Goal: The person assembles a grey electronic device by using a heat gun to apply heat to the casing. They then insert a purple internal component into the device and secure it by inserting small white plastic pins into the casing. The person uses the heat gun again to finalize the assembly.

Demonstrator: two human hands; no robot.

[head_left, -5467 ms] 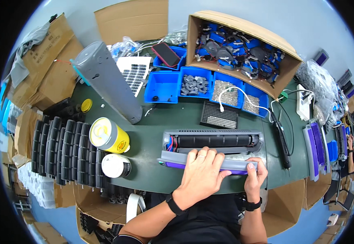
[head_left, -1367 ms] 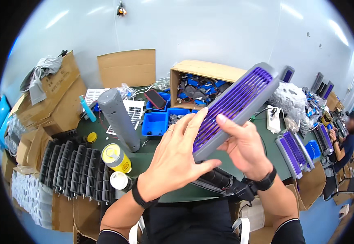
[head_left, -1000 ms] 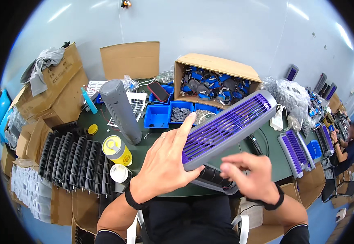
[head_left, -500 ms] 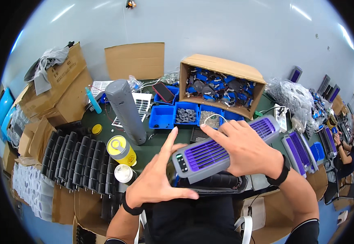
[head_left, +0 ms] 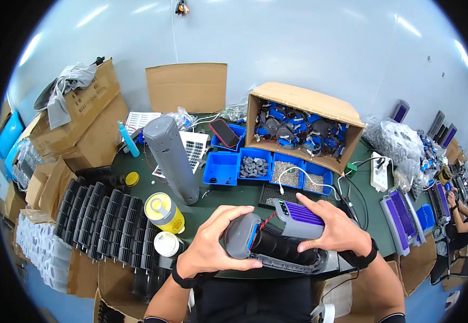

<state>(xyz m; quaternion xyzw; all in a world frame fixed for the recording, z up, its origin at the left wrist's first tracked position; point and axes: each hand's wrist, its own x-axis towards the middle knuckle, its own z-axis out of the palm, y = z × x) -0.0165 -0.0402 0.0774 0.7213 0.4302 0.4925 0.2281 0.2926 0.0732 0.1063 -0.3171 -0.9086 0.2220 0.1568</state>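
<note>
My left hand (head_left: 207, 245) is wrapped round the rounded grey end of a tower fan housing (head_left: 237, 237). The housing lies open on its back near the table's front edge, with a black cylindrical fan wheel (head_left: 281, 247) inside. Behind it, tilted, is a grey cover with a purple grille (head_left: 301, 214) and a small button panel at its left end. My right hand (head_left: 341, 230) grips the cover's right part, thumb reaching over the fan wheel. Twisted red and black wires (head_left: 268, 219) run from the housing's end toward the cover. The palm hides the cover's right end.
Blue bins (head_left: 220, 169) of small parts stand behind, before a carton (head_left: 306, 92) of blue-and-grey parts. A grey tower (head_left: 172, 159) stands upright left, near a yellow-lidded bottle (head_left: 164, 212) and several black fan wheels (head_left: 105, 220). Purple-grilled units (head_left: 398, 220) lie right; a co-worker (head_left: 462, 215) sits beyond.
The purple-grilled cover has come down from above the housing to behind it, exposing the fan wheel and wires. My left hand, open before, has closed on the housing's end.
</note>
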